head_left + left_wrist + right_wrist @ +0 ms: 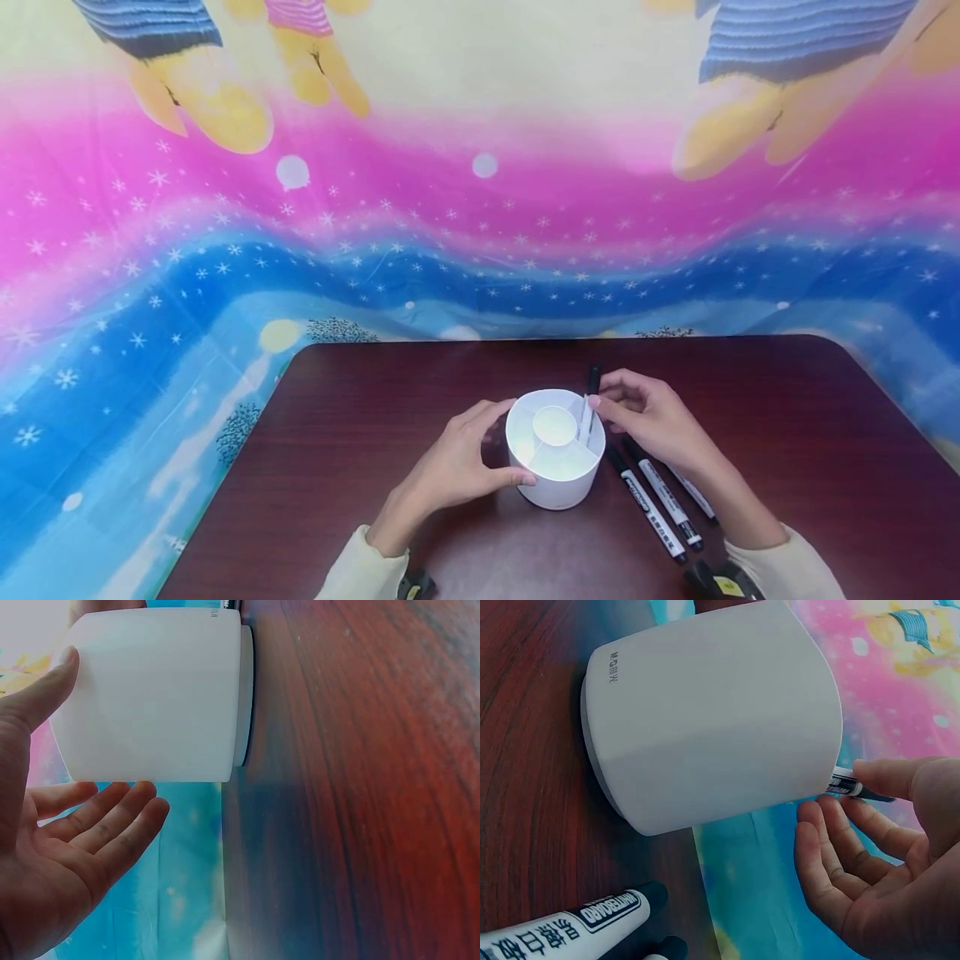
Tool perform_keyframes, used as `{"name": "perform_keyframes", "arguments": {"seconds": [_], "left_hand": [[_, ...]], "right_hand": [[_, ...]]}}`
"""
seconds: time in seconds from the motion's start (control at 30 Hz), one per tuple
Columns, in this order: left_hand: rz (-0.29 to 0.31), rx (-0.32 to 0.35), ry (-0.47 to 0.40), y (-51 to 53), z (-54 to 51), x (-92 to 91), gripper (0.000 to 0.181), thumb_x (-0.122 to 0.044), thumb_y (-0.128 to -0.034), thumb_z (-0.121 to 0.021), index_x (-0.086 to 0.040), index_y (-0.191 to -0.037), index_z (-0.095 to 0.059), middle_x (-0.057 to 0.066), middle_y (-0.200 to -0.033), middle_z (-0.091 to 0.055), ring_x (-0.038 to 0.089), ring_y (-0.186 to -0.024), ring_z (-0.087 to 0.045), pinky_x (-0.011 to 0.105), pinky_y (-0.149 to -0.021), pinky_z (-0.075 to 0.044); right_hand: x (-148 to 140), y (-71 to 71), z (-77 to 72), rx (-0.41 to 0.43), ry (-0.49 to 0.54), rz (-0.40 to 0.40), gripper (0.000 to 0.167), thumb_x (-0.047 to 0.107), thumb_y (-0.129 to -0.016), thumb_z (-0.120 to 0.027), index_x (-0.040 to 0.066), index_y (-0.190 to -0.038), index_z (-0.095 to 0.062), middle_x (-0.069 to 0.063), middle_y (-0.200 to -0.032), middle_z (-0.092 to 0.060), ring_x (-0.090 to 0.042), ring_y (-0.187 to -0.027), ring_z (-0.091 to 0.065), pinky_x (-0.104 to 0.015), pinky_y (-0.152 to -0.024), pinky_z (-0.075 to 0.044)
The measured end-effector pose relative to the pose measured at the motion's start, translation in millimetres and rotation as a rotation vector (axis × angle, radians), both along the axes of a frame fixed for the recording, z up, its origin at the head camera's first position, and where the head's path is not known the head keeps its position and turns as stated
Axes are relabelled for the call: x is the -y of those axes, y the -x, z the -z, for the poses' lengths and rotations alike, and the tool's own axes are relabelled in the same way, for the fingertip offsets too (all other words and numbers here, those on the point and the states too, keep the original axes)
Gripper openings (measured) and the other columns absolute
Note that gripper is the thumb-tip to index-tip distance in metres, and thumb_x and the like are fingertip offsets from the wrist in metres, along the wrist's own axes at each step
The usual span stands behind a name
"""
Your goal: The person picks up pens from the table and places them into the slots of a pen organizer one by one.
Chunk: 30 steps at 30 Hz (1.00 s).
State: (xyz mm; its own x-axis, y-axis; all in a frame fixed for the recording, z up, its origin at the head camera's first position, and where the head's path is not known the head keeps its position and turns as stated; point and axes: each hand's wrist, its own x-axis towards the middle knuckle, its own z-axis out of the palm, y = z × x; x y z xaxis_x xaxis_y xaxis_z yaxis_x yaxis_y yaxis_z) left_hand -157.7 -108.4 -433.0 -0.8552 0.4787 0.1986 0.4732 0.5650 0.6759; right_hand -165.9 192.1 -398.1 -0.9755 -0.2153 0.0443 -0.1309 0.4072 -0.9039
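A round white pen holder (561, 493) with a central cup and divided outer compartments stands upright on the table. My left hand (463, 460) holds it from the left, thumb on the near wall and fingers toward the far side. In the left wrist view the thumb touches the holder's wall (150, 697). My right hand (663, 421), at the holder's right rim, pinches a whiteboard marker (845, 783) between thumb and fingers. The marker's white end is inside a right-hand compartment, its black end sticking up above the rim. How deep it sits is hidden.
Right of the holder, a whiteboard marker (651, 515) lies on the dark red wooden table (375, 392), with a second marker (670, 502) beside it. A third marker (693, 490) lies partly under my right forearm. A colourful printed cloth (450, 225) hangs behind the table's far edge.
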Motion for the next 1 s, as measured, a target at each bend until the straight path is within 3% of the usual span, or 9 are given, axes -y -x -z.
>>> {"name": "perform_keyframes", "arguments": {"seconds": [0.13, 0.33, 0.47, 0.57, 0.73, 1.0], "left_hand": [[0.0, 0.002, -0.001, -0.3, -0.2, -0.4, 0.097, -0.049, -0.0759, -0.097, -0.023, -0.158, -0.053, -0.007, -0.129, -0.068, 0.01, -0.111, -0.069, 0.029, -0.097, -0.061], [-0.01, 0.014, 0.013, -1.1, -1.2, -0.5, 0.098, -0.051, -0.076, -0.097, -0.023, -0.159, -0.052, -0.006, -0.132, -0.067, 0.012, -0.111, -0.069, 0.032, -0.097, -0.062], [0.003, 0.043, 0.034, -1.4, -1.9, 0.2, 0.108, -0.054, -0.078, -0.094, -0.02, -0.165, -0.042, 0.0, -0.155, -0.06, 0.021, -0.134, -0.064, 0.044, -0.112, -0.056], [0.014, 0.05, 0.017, -0.9, -2.9, 1.2, 0.115, -0.054, -0.0788, -0.094, -0.018, -0.169, -0.033, 0.003, -0.161, -0.055, 0.022, -0.141, -0.061, 0.049, -0.116, -0.053], [0.021, 0.035, -0.049, 0.3, -4.3, 2.5, 0.113, -0.042, -0.0783, -0.097, -0.015, -0.168, -0.034, 0.001, -0.147, -0.062, 0.017, -0.126, -0.069, 0.04, -0.108, -0.058], [0.001, 0.034, 0.051, -2.8, -4.5, 2.1, 0.106, -0.055, -0.08, -0.093, -0.019, -0.166, -0.041, -0.002, -0.136, -0.066, 0.015, -0.117, -0.064, 0.043, -0.104, -0.058]], "right_hand": [[-2.6, -0.8, -2.5, -0.026, -0.012, 0.012, 0.039, 0.022, -0.105, -0.071, 0.0, -0.136, -0.064, -0.02, -0.122, -0.075, -0.026, -0.104, -0.078, -0.036, -0.083, -0.067], [-9.2, -0.2, -9.5, -0.041, 0.004, 0.03, 0.039, 0.022, -0.105, -0.071, -0.001, -0.137, -0.063, -0.02, -0.119, -0.074, -0.01, -0.095, -0.074, -0.032, -0.082, -0.065], [-14.6, -1.0, -14.7, -0.042, -0.007, 0.035, 0.041, 0.024, -0.106, -0.07, -0.001, -0.138, -0.062, -0.019, -0.118, -0.074, -0.006, -0.094, -0.074, -0.031, -0.083, -0.065], [-20.0, -2.0, -18.8, -0.047, -0.018, 0.038, 0.042, 0.026, -0.107, -0.069, 0.0, -0.139, -0.062, -0.021, -0.119, -0.073, -0.006, -0.096, -0.075, -0.031, -0.084, -0.065], [-32.2, -4.2, -21.4, -0.056, -0.031, 0.045, 0.042, 0.027, -0.108, -0.067, 0.001, -0.141, -0.061, -0.019, -0.12, -0.073, -0.006, -0.098, -0.075, -0.03, -0.085, -0.065], [-53.9, -7.2, -8.4, -0.024, -0.06, 0.041, 0.043, 0.026, -0.109, -0.065, -0.001, -0.142, -0.06, -0.016, -0.121, -0.074, -0.006, -0.098, -0.074, -0.027, -0.083, -0.064]]}}
